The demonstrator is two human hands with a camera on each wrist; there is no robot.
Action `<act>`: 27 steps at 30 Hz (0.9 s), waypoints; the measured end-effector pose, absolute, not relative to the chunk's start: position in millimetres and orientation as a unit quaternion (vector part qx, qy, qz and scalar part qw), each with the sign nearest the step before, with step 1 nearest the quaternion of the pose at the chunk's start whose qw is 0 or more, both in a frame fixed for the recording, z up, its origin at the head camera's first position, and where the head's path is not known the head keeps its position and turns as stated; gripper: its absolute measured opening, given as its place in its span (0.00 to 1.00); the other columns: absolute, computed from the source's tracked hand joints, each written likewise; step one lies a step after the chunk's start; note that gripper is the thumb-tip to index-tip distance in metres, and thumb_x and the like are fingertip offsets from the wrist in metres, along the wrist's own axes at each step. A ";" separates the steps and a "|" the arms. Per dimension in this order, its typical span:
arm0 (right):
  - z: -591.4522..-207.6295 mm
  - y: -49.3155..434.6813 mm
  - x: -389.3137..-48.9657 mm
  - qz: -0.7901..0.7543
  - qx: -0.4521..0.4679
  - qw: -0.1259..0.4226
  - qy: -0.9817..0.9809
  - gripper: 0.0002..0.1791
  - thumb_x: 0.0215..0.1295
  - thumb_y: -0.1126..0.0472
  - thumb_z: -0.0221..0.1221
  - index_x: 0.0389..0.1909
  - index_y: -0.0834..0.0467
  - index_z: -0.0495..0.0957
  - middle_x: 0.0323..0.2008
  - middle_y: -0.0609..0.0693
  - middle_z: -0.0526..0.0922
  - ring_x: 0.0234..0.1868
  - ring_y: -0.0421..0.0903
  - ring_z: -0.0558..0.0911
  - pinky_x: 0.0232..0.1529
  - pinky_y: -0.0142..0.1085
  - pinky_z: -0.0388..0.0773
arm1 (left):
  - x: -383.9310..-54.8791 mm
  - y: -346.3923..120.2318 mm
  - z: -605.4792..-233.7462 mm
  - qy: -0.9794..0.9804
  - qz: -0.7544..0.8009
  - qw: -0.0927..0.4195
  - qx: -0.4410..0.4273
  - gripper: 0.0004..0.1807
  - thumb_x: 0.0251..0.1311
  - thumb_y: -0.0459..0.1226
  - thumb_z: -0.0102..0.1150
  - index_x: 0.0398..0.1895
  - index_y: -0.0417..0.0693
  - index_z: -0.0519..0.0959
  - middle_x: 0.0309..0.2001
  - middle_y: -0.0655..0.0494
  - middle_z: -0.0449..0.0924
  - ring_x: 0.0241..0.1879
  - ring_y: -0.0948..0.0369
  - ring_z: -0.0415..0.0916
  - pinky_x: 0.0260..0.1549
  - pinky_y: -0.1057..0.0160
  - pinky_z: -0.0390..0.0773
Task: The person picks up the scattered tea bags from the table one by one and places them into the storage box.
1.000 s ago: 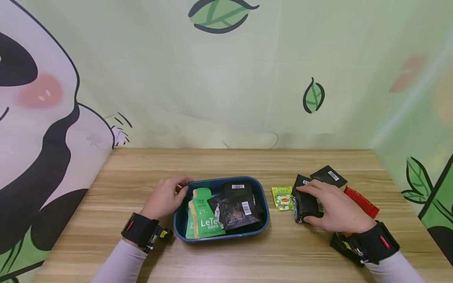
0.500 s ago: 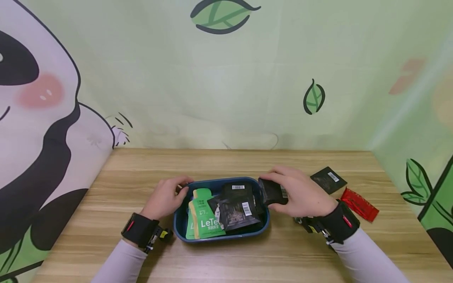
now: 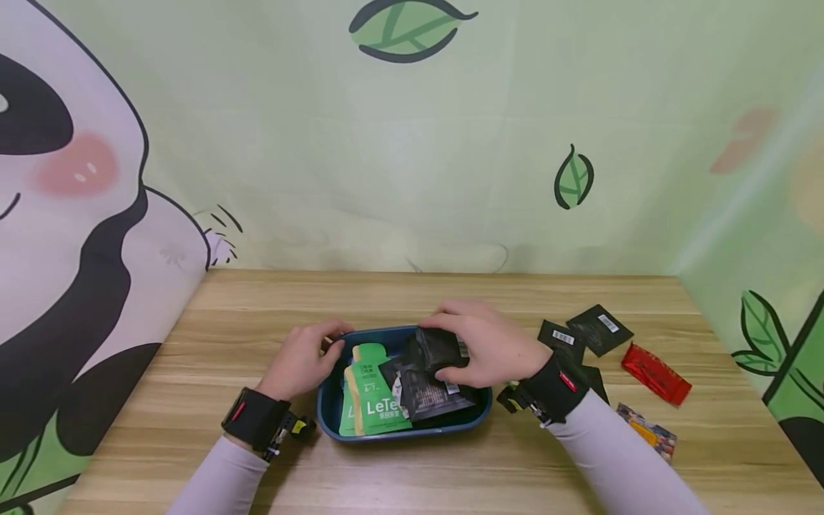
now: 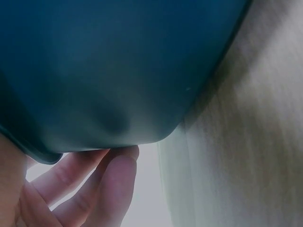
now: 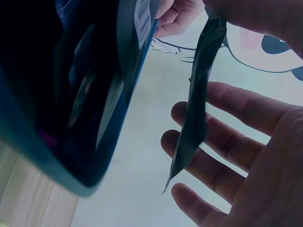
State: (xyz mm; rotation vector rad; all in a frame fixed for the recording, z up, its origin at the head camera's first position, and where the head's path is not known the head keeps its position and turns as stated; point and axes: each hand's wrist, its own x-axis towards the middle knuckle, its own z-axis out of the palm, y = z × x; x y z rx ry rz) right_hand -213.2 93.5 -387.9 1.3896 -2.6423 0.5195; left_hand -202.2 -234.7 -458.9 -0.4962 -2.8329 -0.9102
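The black packet in hand is over the right half of the blue box, pinched between thumb and fingers of your right hand; whether that grip holds more than one cannot be told. Your left hand touches the box's far left corner; you cannot tell whether it grips the rim. Judged by the layout, filling is well along: green packets lie at left inside, stacked black packets at right. Left over, right of the box on the table, are three loose black packets, one partly hidden by your wrist strap, a red packet and a patterned packet. Mind the right rim, just beside your wrist. The table before and behind the box appears to give you room.
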 end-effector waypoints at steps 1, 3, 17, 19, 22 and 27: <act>-388.7 91.1 -214.2 0.172 0.461 0.052 -0.869 0.38 0.52 0.39 0.66 0.64 0.50 0.77 0.49 0.42 0.75 0.45 0.38 0.73 0.47 0.36 0.72 | -202.1 -234.6 -458.8 -0.937 -0.302 0.063 -0.165 0.13 0.67 0.39 0.55 0.52 0.55 0.82 0.41 0.59 0.83 0.36 0.64 0.77 0.32 0.63 0.76; -390.3 87.2 -215.8 0.176 0.463 0.044 -0.868 0.38 0.52 0.39 0.66 0.64 0.51 0.77 0.49 0.42 0.75 0.45 0.39 0.73 0.47 0.35 0.72 | -201.8 -234.3 -458.6 -0.937 -0.302 0.064 -0.165 0.13 0.67 0.39 0.55 0.52 0.55 0.82 0.40 0.59 0.83 0.36 0.64 0.77 0.32 0.63 0.76; -403.2 110.3 -205.4 0.183 0.404 -0.028 -0.896 0.64 0.43 0.20 0.60 0.80 0.45 0.53 0.79 0.50 0.51 0.77 0.52 0.52 0.70 0.51 0.55 | -201.4 -233.1 -458.8 -0.936 -0.305 0.063 -0.166 0.13 0.67 0.39 0.55 0.51 0.55 0.82 0.40 0.59 0.83 0.35 0.64 0.77 0.32 0.63 0.76; -404.8 120.8 -203.7 0.184 0.396 -0.023 -0.899 0.64 0.43 0.20 0.60 0.80 0.46 0.54 0.79 0.51 0.51 0.77 0.53 0.52 0.70 0.53 0.55 | -201.5 -233.3 -459.0 -0.935 -0.306 0.063 -0.165 0.13 0.67 0.39 0.55 0.52 0.55 0.82 0.40 0.59 0.83 0.35 0.64 0.77 0.32 0.63 0.76; -407.6 139.6 -200.4 0.179 0.383 -0.014 -0.906 0.64 0.43 0.21 0.60 0.80 0.47 0.54 0.79 0.51 0.51 0.77 0.54 0.53 0.69 0.55 0.57 | -202.0 -233.8 -459.6 -0.935 -0.307 0.061 -0.164 0.13 0.67 0.39 0.55 0.52 0.55 0.82 0.40 0.59 0.83 0.35 0.64 0.76 0.32 0.63 0.76; -415.7 174.5 -193.3 0.170 0.353 -0.009 -0.920 0.64 0.44 0.23 0.63 0.79 0.49 0.55 0.79 0.51 0.51 0.76 0.55 0.54 0.68 0.56 0.58 | -202.5 -234.8 -460.0 -0.936 -0.304 0.060 -0.164 0.13 0.67 0.39 0.55 0.52 0.54 0.82 0.41 0.58 0.83 0.36 0.64 0.77 0.32 0.63 0.76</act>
